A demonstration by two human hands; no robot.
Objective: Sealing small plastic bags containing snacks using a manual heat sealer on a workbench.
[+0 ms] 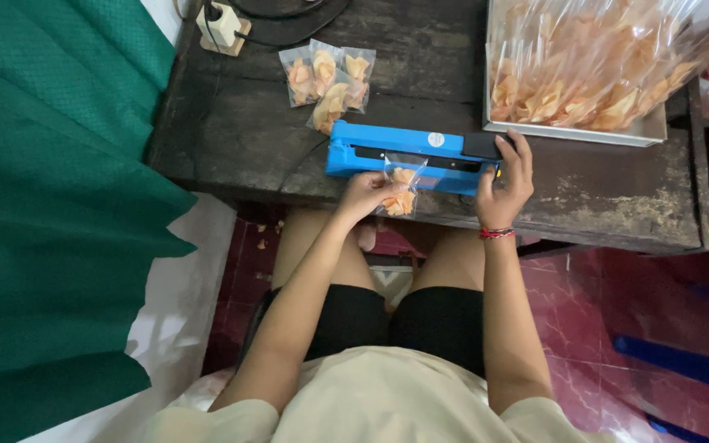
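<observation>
Blue sealer [408, 152] on the dark table [231, 131]: left hand [363, 195] pinches the snack bag [402, 190] in its slot, right hand [504, 176] curled over the lever end; best kept flat, pressed evenly.

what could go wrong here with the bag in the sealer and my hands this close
1. The left hand pinches the small clear bag of orange snacks right at the blue sealer; fingers could get caught or burned if the bar closes.
2. The bag hangs over the table edge and looks slightly tilted, so the seal may come out crooked.
3. The right hand rests on the sealer's black handle end; an early press might seal badly.
</observation>
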